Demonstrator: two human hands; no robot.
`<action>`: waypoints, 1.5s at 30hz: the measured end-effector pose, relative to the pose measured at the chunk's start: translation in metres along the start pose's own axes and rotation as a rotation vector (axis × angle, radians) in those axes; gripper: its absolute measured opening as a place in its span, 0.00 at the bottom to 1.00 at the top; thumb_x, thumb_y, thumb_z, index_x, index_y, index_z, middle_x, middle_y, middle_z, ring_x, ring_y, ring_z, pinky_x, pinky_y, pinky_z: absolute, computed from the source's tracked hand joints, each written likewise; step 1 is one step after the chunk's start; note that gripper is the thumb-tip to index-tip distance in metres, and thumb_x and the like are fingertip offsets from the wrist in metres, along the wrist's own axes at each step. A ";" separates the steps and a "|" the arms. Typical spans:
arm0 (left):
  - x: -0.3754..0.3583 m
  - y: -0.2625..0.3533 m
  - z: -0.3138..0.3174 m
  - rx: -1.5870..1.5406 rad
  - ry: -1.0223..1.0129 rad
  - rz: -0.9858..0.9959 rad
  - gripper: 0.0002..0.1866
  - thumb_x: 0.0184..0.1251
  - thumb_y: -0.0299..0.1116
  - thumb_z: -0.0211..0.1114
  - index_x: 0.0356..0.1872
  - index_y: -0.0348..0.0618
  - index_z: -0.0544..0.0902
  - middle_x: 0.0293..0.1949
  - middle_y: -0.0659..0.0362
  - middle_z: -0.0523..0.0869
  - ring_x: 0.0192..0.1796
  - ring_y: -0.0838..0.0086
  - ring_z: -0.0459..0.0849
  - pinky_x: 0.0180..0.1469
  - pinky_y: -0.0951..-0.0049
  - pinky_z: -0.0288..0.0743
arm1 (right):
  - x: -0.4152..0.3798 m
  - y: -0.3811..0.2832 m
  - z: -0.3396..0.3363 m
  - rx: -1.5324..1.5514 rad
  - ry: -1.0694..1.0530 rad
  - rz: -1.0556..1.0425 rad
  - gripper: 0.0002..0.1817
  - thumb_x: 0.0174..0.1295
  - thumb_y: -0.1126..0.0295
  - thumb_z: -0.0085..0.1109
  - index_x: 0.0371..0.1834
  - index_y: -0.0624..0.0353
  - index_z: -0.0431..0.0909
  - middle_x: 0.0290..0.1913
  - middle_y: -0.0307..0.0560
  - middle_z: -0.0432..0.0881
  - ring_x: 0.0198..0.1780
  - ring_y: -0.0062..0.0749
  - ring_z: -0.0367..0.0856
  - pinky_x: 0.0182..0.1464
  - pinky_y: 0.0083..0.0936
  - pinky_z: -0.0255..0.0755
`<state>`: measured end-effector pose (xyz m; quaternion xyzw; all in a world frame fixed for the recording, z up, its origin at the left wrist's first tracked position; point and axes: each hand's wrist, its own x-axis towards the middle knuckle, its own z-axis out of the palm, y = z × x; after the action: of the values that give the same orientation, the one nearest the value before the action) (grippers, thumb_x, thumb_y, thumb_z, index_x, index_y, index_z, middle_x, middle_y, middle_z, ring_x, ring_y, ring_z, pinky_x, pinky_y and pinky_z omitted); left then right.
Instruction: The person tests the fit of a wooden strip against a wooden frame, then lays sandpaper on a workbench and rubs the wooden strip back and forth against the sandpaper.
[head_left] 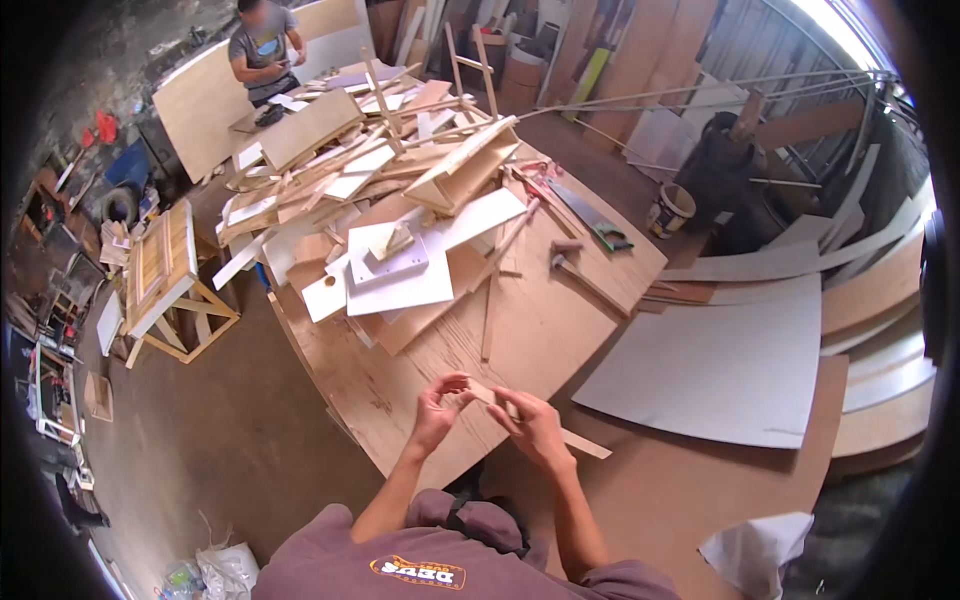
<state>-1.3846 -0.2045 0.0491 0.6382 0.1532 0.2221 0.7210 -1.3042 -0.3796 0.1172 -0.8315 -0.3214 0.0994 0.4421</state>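
Note:
A narrow, pale wooden strip (587, 445) is held above the near corner of the wooden worktable (440, 350). My left hand (440, 408) pinches it near its left end, fingers curled around it. Further along, my right hand (532, 426) grips the same strip, and its free end sticks out past that hand to the lower right. On the tabletop beyond my hands lie a hammer (590, 280), a handsaw (592, 218) with a green-black handle, and a thin wooden stick (490, 315).
A large heap of wood offcuts (350, 180) covers the table's far half. Another person (265, 50) stands behind it. A white panel (710, 360) lies at the right, near a bucket (670, 210). A wooden frame stand (165, 280) is on the left.

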 end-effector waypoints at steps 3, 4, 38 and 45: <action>0.031 0.023 0.028 0.059 0.004 0.018 0.18 0.64 0.33 0.77 0.53 0.40 0.85 0.44 0.61 0.90 0.47 0.77 0.85 0.53 0.74 0.76 | 0.032 0.005 -0.026 -0.004 -0.021 0.032 0.18 0.66 0.57 0.69 0.53 0.54 0.85 0.38 0.50 0.86 0.30 0.40 0.81 0.38 0.32 0.77; 0.039 0.024 0.031 0.060 0.017 0.029 0.18 0.64 0.33 0.77 0.53 0.40 0.85 0.44 0.61 0.90 0.47 0.77 0.85 0.53 0.74 0.76 | 0.042 0.007 -0.033 -0.004 -0.026 0.016 0.18 0.66 0.57 0.69 0.53 0.54 0.85 0.38 0.50 0.86 0.30 0.40 0.81 0.38 0.32 0.77; 0.363 -0.211 0.272 0.176 0.569 -0.314 0.13 0.78 0.37 0.61 0.51 0.36 0.83 0.41 0.59 0.90 0.42 0.77 0.86 0.50 0.75 0.78 | 0.421 0.424 -0.076 -0.457 -0.395 -0.118 0.42 0.48 0.69 0.73 0.71 0.50 0.67 0.60 0.70 0.72 0.45 0.63 0.85 0.43 0.54 0.80; 0.375 -0.229 0.294 0.236 0.613 -0.381 0.14 0.76 0.37 0.62 0.49 0.36 0.85 0.41 0.57 0.91 0.45 0.75 0.88 0.51 0.73 0.79 | 0.438 0.417 -0.090 -0.414 -0.275 -0.142 0.36 0.49 0.73 0.72 0.66 0.53 0.70 0.53 0.63 0.74 0.50 0.58 0.81 0.46 0.52 0.79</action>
<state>-0.8872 -0.2812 -0.1127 0.5808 0.5025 0.2454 0.5916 -0.7384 -0.3347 -0.1114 -0.8583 -0.4496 0.1126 0.2204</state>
